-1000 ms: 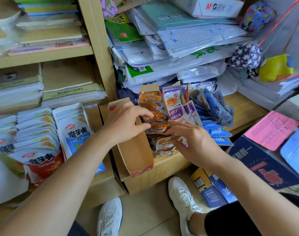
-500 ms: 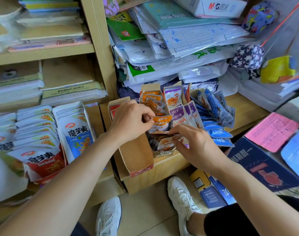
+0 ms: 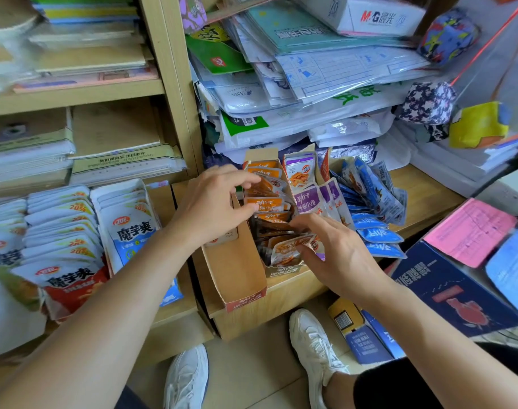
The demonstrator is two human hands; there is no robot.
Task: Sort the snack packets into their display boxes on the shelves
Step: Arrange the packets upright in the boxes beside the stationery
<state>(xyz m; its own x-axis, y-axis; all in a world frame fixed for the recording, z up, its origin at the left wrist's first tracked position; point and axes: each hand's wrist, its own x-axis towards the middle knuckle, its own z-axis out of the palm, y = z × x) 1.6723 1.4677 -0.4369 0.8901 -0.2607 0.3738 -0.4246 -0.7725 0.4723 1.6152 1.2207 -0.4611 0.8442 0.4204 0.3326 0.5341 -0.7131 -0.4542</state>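
Orange snack packets [image 3: 266,202]: where do they sit, and what crowds them? (desk)

In a narrow display box [image 3: 282,268] at the frame's centre, on a wooden shelf [image 3: 423,199]. An open cardboard box [image 3: 237,270] stands touching it at 9 o'clock, its tall side wall rising right beside the row. Purple packets [image 3: 309,199] press against it at 3 o'clock, with blue packets [image 3: 375,234] spilling loosely beyond them. White konjac packets [image 3: 127,228] fill the next bay at 9 o'clock. Plastic-wrapped stationery [image 3: 325,72] is piled at 12 o'clock, overhanging the boxes. A dark blue carton [image 3: 452,287] lies at 4 o'clock, a pink sheet [image 3: 470,231] just beside it. 2 white shoes [image 3: 189,376] stand on the floor at 6 o'clock. (photographer)

And the hands? (desk)

The left hand [image 3: 210,205] hangs over the cardboard box and pinches orange snack packets in the back half of the row between thumb and fingertips. The right hand [image 3: 337,255], at 4 o'clock of the display box, curls thumb and forefinger round the front ones. The packets stand on edge, glossy orange with pale lettering, the front few leaning forward; their print is too blurred to read. (photographer)
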